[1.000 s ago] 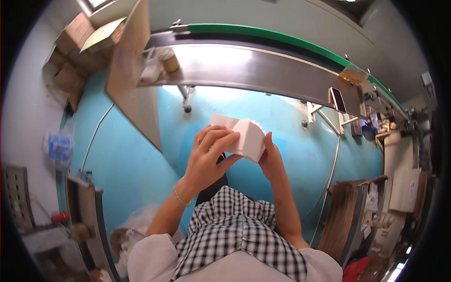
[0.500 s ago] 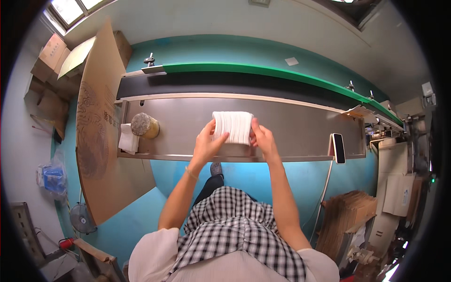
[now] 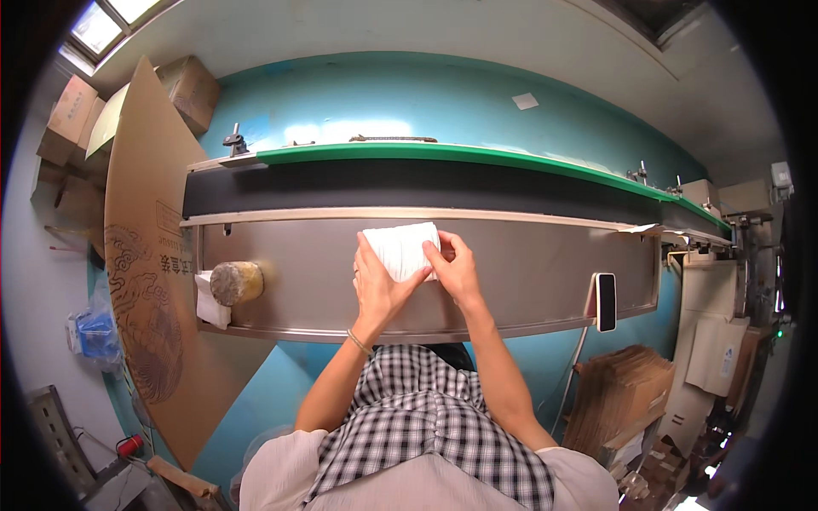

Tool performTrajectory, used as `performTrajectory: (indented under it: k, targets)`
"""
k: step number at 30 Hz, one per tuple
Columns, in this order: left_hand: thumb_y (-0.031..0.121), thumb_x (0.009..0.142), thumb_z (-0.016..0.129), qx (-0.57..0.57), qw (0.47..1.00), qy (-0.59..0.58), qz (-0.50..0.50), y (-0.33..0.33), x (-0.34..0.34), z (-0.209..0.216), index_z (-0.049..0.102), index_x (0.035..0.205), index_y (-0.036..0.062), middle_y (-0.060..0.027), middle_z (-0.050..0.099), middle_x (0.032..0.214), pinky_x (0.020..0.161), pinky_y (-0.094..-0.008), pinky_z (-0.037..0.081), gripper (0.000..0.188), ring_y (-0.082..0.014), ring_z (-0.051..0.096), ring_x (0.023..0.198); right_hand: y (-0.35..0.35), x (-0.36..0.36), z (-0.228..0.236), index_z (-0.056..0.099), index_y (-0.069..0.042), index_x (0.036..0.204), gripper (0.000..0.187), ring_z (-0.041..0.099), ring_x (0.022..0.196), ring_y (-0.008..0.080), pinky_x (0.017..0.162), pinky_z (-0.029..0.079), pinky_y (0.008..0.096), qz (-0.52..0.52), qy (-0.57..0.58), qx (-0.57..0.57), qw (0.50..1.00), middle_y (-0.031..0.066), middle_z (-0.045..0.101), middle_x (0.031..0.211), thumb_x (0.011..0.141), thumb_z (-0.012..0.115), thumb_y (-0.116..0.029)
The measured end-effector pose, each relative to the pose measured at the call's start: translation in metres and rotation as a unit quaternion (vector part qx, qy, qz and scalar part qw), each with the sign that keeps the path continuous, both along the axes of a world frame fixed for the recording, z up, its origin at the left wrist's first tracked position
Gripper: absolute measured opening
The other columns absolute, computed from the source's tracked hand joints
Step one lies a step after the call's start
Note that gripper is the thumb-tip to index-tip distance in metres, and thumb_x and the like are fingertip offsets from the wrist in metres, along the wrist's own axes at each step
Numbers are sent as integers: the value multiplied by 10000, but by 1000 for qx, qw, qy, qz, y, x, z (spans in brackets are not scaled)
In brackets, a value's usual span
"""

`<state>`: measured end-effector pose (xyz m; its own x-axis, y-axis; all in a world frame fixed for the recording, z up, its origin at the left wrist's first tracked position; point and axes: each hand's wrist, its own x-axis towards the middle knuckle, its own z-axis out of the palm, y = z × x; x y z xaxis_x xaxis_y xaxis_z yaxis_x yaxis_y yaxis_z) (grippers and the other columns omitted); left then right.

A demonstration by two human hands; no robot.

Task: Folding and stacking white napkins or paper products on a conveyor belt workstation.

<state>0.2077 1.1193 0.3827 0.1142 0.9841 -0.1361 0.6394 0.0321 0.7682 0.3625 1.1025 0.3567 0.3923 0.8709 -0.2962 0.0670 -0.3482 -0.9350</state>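
Your stack of folded white tissue (image 3: 394, 245) lies directly between your two hands, in front of your body and over the grey metal tabletop (image 3: 528, 268); whether its underside touches that surface, you cannot tell from here. Its longer side appears to run left to right, slightly tilted, with the fold lines running roughly away from you. Neither hand is clearly nearer, as both touch it: your left hand (image 3: 380, 288) spans the left end and the near edge, its thumb reaching toward the near right corner, while your right hand (image 3: 457, 271) bends around the right end, its thumb laid on the tissue close to your left thumb tip. Both grips are spread only as far as the stack fills them, though the undersides of your fingers are hidden. Well apart on the left stands a yellowish cylindrical container (image 3: 237, 284); a phone (image 3: 606, 302) stands far right, near the tabletop's front edge.
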Motion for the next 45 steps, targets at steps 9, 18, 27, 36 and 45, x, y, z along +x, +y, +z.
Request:
performTrajectory:
  k: [9, 18, 27, 36, 45]
  targets:
    - [466, 653, 875, -19, 999, 25, 24, 4, 23, 12, 70, 1514, -67, -278, 333, 1454, 1044, -549, 355, 1294, -447, 374, 1325, -4, 19, 9, 582, 35, 1216, 551, 640, 969, 200, 834, 522, 325, -22, 155, -15, 988, 141, 667, 1078, 874, 750, -363]
    - [385, 664, 855, 5, 995, 91, 32, 8, 35, 16, 86, 1530, -22, -255, 344, 1453, 1028, -553, 350, 1228, -431, 389, 1301, -5, 63, -10, 593, 17, 1116, 278, 659, 879, 168, 773, 526, 313, 36, -28, -48, 998, 98, 684, 1001, 886, 645, -130]
    - [349, 686, 861, 18, 1000, 20, 8, 7, 41, 6, 106, 1516, -55, -277, 395, 1391, 1050, -515, 370, 1192, -434, 414, 1293, -5, 22, -4, 588, 22, 1169, 460, 626, 838, 122, 748, 520, 272, 23, -80, 33, 996, 85, 662, 965, 929, 695, -355]
    - [371, 666, 880, -6, 999, 27, 25, 11, 42, 18, 107, 1522, -41, -279, 415, 1375, 1042, -513, 375, 1225, -433, 427, 1280, -5, 37, 6, 587, 22, 1192, 355, 622, 924, 121, 797, 515, 283, -37, 258, -83, 962, 66, 662, 1058, 930, 662, -206]
    - [255, 689, 798, -10, 998, 49, 23, 15, 43, 18, 120, 1523, -25, -273, 428, 1363, 1039, -514, 373, 1111, -433, 442, 1255, 59, 115, -7, 555, 3, 1092, 236, 662, 883, 178, 729, 528, 303, -213, 352, 62, 909, 88, 651, 1006, 962, 616, -184]
